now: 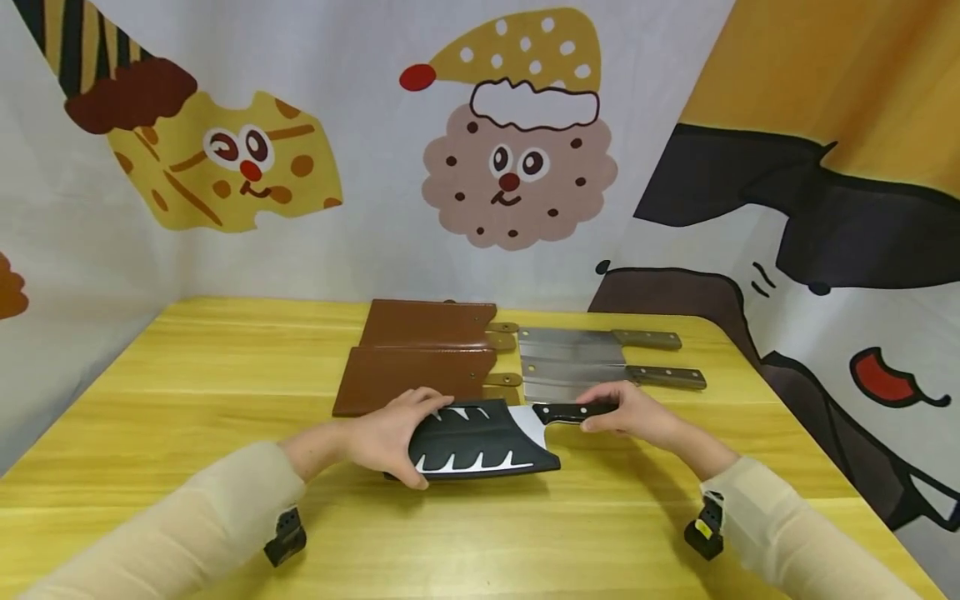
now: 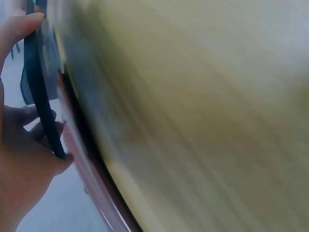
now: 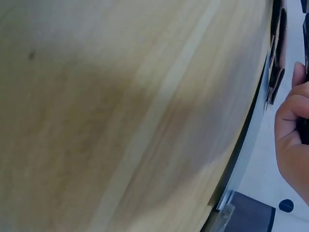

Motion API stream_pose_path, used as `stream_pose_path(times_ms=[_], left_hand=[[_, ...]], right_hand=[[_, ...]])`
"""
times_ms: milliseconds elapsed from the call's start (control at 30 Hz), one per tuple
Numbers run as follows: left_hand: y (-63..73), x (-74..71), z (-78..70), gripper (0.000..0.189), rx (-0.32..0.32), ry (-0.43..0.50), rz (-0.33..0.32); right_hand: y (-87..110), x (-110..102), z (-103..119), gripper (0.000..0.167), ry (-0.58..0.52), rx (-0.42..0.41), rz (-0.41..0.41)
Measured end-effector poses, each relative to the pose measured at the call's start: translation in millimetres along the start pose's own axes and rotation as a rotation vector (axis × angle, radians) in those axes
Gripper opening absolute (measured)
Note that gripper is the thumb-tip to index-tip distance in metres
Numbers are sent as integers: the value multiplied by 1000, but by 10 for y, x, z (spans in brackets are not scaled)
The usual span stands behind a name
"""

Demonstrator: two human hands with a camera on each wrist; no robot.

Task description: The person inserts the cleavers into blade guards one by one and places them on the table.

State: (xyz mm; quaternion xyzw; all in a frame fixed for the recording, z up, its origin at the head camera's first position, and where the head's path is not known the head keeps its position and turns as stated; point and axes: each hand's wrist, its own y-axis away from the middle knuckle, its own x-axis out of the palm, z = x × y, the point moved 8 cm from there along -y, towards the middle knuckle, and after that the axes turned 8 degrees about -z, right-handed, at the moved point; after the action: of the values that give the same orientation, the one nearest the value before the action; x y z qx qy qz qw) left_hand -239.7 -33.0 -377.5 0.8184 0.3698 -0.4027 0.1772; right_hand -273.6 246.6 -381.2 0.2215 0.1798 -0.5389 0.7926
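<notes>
A kitchen knife sits partly inside a black sheath point(image 1: 472, 437) with white tooth-like slots, held in front of me over the table. My left hand point(image 1: 386, 437) grips the sheath's left end, thumb at the lower edge and fingers at the upper one. In the left wrist view the sheath point(image 2: 36, 77) appears edge-on between thumb and fingers. My right hand point(image 1: 637, 412) holds the knife's black riveted handle point(image 1: 558, 412). A strip of bare blade point(image 1: 530, 423) shows between handle and sheath; the rest of the blade is hidden. The right wrist view catches the curled right hand point(image 3: 294, 130) at its edge.
Behind the sheath, two brown leather knife covers point(image 1: 412, 375) with snap straps lie one behind the other. To their right are two bare cleavers point(image 1: 573, 344) with brown handles pointing right. A cartoon-printed curtain point(image 1: 375, 250) hangs behind the wooden table point(image 1: 187, 375).
</notes>
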Motion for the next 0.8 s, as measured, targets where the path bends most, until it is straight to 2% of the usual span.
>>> stream_pose_path(times_ms=[67, 267, 433, 567, 700, 800], left_hand=[[9, 43, 10, 102, 2, -25, 8], [42, 146, 49, 103, -3, -166, 47], [79, 203, 68, 101, 16, -212, 55], [103, 222, 55, 100, 51, -217, 40], [131, 146, 38, 98, 67, -202, 17], [120, -34, 80, 98, 74, -211, -49]], right_hand=[[-14, 12, -7, 42, 85, -25, 19], [-2, 93, 91, 33, 333, -202, 80], [13, 220, 136, 28, 418, -269, 136], [4, 274, 139, 27, 435, -273, 141], [15, 293, 150, 27, 451, -303, 143], [16, 262, 150, 30, 457, -322, 153]])
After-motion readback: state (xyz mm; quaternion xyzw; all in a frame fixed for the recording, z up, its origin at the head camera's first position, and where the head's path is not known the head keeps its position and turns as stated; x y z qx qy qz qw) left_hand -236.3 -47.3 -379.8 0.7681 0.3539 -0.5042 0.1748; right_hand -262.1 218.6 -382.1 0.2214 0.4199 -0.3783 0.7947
